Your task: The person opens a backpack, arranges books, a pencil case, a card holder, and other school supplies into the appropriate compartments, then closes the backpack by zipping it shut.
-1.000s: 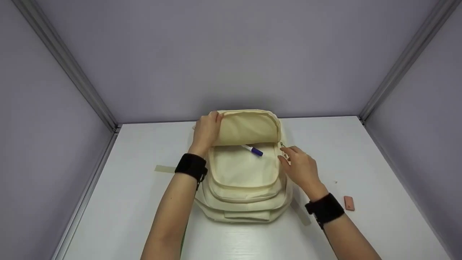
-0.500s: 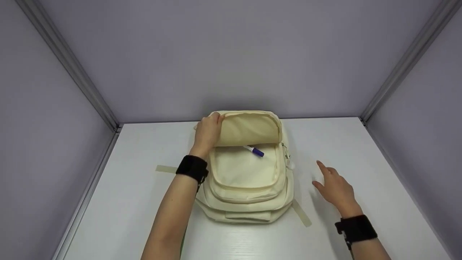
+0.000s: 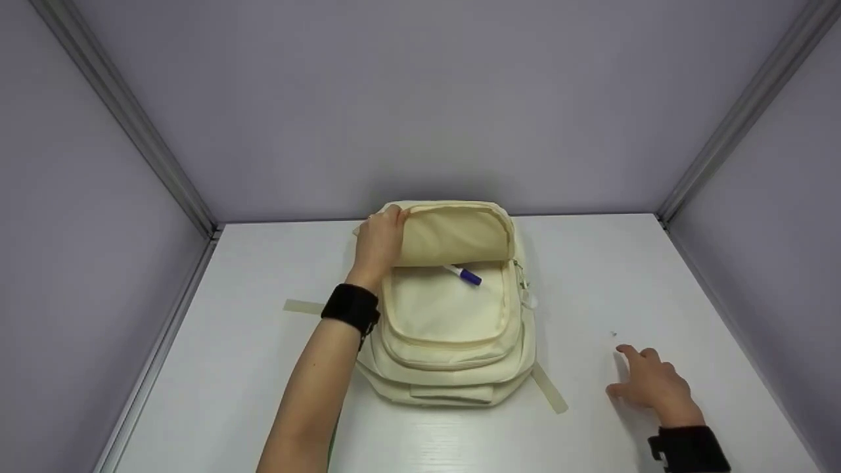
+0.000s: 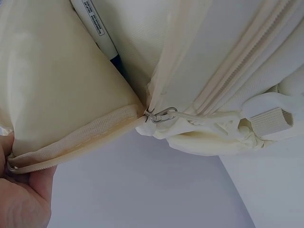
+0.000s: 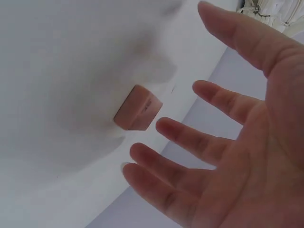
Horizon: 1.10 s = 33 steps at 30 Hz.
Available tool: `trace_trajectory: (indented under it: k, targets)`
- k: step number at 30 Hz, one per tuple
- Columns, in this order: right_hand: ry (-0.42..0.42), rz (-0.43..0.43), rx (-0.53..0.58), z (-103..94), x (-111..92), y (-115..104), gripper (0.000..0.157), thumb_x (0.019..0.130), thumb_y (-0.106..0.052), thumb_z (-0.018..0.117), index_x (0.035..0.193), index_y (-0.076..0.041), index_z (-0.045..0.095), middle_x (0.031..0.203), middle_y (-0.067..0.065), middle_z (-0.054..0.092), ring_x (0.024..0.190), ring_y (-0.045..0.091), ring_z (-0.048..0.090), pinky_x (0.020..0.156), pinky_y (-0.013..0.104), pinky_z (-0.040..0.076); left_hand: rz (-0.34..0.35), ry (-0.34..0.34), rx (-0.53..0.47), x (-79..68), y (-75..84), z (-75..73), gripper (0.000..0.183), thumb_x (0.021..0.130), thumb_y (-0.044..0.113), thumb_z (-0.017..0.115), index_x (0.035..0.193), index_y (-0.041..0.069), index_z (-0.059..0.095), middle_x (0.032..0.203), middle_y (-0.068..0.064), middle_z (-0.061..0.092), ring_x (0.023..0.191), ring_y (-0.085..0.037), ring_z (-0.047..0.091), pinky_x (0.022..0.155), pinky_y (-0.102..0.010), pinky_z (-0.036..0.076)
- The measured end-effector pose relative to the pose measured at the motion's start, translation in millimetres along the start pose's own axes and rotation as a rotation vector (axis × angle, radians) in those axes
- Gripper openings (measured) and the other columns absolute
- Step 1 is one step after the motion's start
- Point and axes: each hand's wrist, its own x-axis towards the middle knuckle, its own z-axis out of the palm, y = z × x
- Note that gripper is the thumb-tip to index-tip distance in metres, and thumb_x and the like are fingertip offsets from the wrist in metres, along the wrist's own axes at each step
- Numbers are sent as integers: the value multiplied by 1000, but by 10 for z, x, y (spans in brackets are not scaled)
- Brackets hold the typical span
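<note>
A cream backpack [image 3: 447, 309] lies on the table with its front pocket unzipped. My left hand [image 3: 380, 243] pinches the edge of the pocket flap [image 3: 453, 236] and holds it up; the left wrist view shows thumb and fingers at the flap's zipper edge [image 4: 61, 164]. In the pocket's mouth lies a white marker with a blue cap [image 3: 469, 276], partly covered by the flap. To the right, my right hand [image 3: 650, 384] hovers with spread fingers over a small pink block [image 5: 137, 109], which it hides in the head view. Its fingers do not touch the block.
Backpack straps [image 3: 549, 387] stick out onto the white table [image 3: 263, 368] on both sides. A tiny pale speck [image 3: 613, 334] lies beyond the right hand. Grey walls [image 3: 433, 105] enclose the table at the back and sides.
My right hand has left the backpack's right-side zipper pull and moved right and nearer to me, over the pink block. The left hand has kept holding the flap.
</note>
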Motion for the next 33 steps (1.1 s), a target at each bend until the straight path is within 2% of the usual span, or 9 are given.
trace_trajectory:
  k: [3, 5, 10, 15, 20, 25, 30, 33]
  targets:
    - [-28, 35, 0, -7, -43, 29, 82, 77, -35, 80, 138, 4, 40, 114, 40, 40, 81, 47, 54, 64, 55, 49, 1, -4, 6, -3, -4, 0, 35, 106, 30, 44, 99, 2, 64, 69, -6, 53, 62, -22, 49, 59, -39, 44]
    - [-28, 42, 3, -7, -61, 41, 75, 78, -29, 76, 135, 5, 41, 108, 38, 41, 75, 39, 53, 62, 53, 49, 3, 4, 15, -1, -6, 3, 35, 106, 30, 44, 99, 2, 64, 69, -5, 53, 63, -22, 49, 60, -40, 45]
    - [34, 25, 26, 20, -44, 53, 50, 83, -12, 65, 124, 10, 48, 99, 33, 44, 69, 30, 51, 59, 44, 48, 15, 24, 24, -6, -10, 11, 34, 105, 29, 45, 97, 1, 63, 72, -11, 60, 64, -26, 55, 61, -43, 47]
    - [90, 6, 59, 76, 7, 60, 29, 90, -7, 62, 110, 13, 54, 92, 27, 46, 70, 27, 50, 58, 40, 47, 13, 30, 26, -12, -13, 16, 34, 105, 30, 47, 95, 1, 62, 76, -15, 63, 69, -32, 60, 62, -47, 48]
    - [130, -45, 68, 122, 59, 87, 17, 90, 1, 58, 103, 12, 56, 89, 25, 46, 70, 27, 51, 57, 39, 47, 9, 26, 21, -7, -16, 16, 34, 105, 30, 47, 94, 2, 62, 74, -13, 62, 68, -30, 59, 62, -46, 48]
    - [150, -79, 60, 128, 98, 87, 18, 92, 5, 50, 105, 16, 55, 88, 26, 47, 75, 31, 55, 64, 44, 51, -5, 25, 20, -4, -18, 19, 33, 105, 30, 48, 95, 2, 63, 80, -16, 66, 76, -35, 65, 66, -48, 49]
    - [142, -62, 63, 93, 133, 40, 26, 94, 2, 45, 109, 22, 54, 91, 29, 50, 83, 37, 57, 74, 51, 51, -19, 15, 35, -7, -16, 12, 33, 104, 31, 48, 94, 4, 63, 76, -12, 65, 71, -32, 64, 65, -49, 48]
    - [174, -78, 96, 66, 168, -26, 24, 91, 2, 49, 102, 22, 56, 89, 28, 49, 80, 35, 56, 72, 50, 51, -22, 22, 44, -5, -19, 8, 33, 104, 32, 49, 92, 5, 63, 74, -10, 64, 70, -30, 64, 64, -48, 48]
